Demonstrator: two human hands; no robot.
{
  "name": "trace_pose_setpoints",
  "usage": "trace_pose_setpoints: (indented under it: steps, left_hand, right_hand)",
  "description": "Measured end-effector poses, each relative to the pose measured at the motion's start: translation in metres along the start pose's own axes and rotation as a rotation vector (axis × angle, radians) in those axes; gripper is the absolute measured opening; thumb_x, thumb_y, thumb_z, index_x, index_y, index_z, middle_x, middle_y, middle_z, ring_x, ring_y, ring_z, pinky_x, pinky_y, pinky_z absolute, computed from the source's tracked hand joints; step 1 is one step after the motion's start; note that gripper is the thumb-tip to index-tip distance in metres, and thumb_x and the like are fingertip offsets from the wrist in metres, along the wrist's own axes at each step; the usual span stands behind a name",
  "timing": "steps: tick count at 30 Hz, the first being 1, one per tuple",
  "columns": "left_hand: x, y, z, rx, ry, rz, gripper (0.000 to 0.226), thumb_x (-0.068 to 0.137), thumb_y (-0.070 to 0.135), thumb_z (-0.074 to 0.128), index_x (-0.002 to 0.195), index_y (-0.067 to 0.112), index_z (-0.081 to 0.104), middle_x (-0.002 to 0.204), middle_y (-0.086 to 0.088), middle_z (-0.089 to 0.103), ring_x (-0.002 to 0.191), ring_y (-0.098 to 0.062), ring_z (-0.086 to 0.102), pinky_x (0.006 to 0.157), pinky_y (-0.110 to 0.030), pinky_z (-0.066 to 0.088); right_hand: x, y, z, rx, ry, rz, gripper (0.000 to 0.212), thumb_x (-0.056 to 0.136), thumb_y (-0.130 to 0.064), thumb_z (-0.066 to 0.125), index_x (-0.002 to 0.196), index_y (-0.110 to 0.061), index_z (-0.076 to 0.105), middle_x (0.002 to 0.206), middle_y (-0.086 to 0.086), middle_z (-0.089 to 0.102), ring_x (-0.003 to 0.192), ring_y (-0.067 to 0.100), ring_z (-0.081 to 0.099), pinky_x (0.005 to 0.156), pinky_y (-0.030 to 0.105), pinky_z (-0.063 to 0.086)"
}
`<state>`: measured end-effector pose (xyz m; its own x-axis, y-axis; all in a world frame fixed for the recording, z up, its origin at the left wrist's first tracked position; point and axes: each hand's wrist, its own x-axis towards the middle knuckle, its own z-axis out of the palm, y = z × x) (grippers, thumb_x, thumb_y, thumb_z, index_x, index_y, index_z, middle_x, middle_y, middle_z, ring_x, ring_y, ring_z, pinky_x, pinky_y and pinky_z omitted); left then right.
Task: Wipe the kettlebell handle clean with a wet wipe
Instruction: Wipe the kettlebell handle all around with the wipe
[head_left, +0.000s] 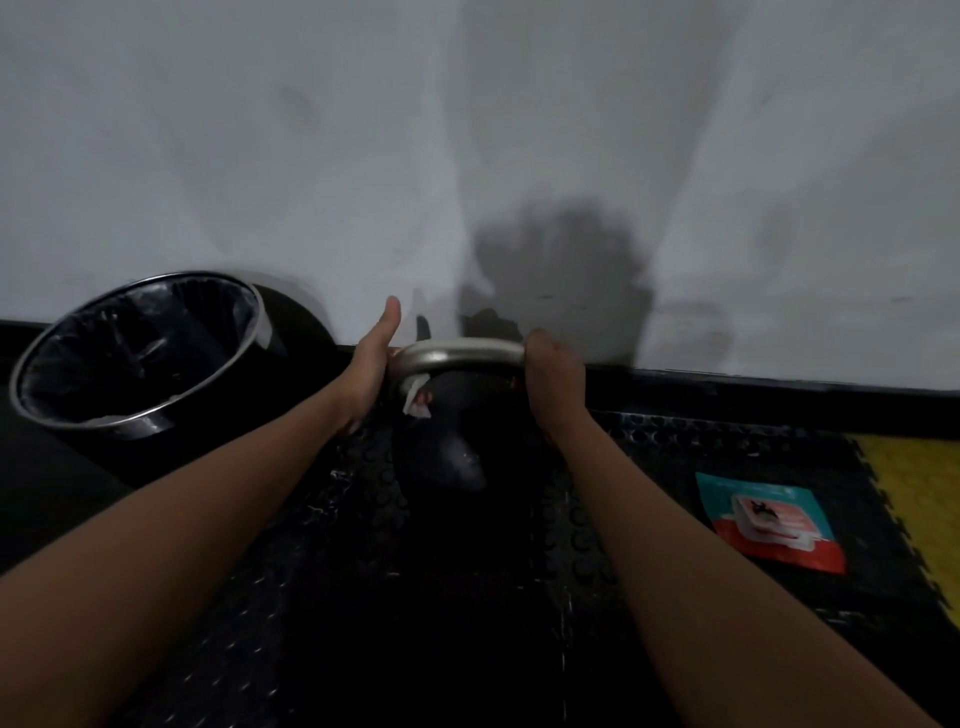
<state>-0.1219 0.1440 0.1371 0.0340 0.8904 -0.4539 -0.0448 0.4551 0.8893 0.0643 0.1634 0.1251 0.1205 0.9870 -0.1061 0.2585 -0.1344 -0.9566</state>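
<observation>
Right hand (553, 371) grips the kettlebell handle (462, 349); left hand (371, 358) presses a wet wipe (417, 399) against its left end, thumb sticking up.

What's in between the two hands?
In the head view, the bare silver kettlebell handle spans between the left hand and right hand.

brushed metal handle (460, 349); studded rubber mat (649, 452)

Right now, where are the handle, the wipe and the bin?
handle (462, 349): head view, top of the silver bar.
wipe (416, 401): head view, white fold under the handle's left end.
bin (21, 410): head view, metal rim.
</observation>
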Motion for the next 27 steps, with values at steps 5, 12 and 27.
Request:
trace_pose_setpoints:
  steps: [5, 12, 27]
  left_hand:
    - [0.002, -0.004, -0.004, -0.099, 0.004, -0.007, 0.102, 0.084, 0.082, 0.022, 0.095, -0.011, 0.065, 0.052, -0.020, 0.059, 0.051, -0.033, 0.059, 0.052, -0.031, 0.054]
    - [-0.002, 0.009, -0.004, 0.040, -0.007, -0.030, 0.099, 0.082, 0.083, 0.022, 0.075, -0.001, 0.074, 0.053, -0.017, 0.060, 0.046, -0.029, 0.055, 0.046, -0.025, 0.046]
    - [-0.001, 0.013, -0.005, 0.201, 0.036, -0.061, 0.099, 0.084, 0.082, 0.023, 0.082, -0.006, 0.068, 0.052, -0.015, 0.057, 0.038, -0.023, 0.052, 0.039, -0.020, 0.041]
  right_hand:
    - [0.001, 0.001, 0.002, 0.024, 0.065, -0.054, 0.041, 0.075, -0.041, 0.030, 0.050, -0.011, 0.046, 0.062, 0.018, 0.059, 0.072, 0.032, 0.056, 0.068, 0.038, 0.039]
    - [0.004, 0.003, 0.003, -0.007, 0.057, -0.069, 0.043, 0.076, -0.041, 0.028, 0.054, -0.009, 0.048, 0.070, 0.024, 0.062, 0.075, 0.036, 0.058, 0.067, 0.039, 0.040]
    - [0.010, 0.011, 0.004, -0.088, 0.009, -0.108, 0.042, 0.082, -0.038, 0.027, 0.057, -0.010, 0.047, 0.068, 0.019, 0.063, 0.071, 0.029, 0.058, 0.060, 0.033, 0.029]
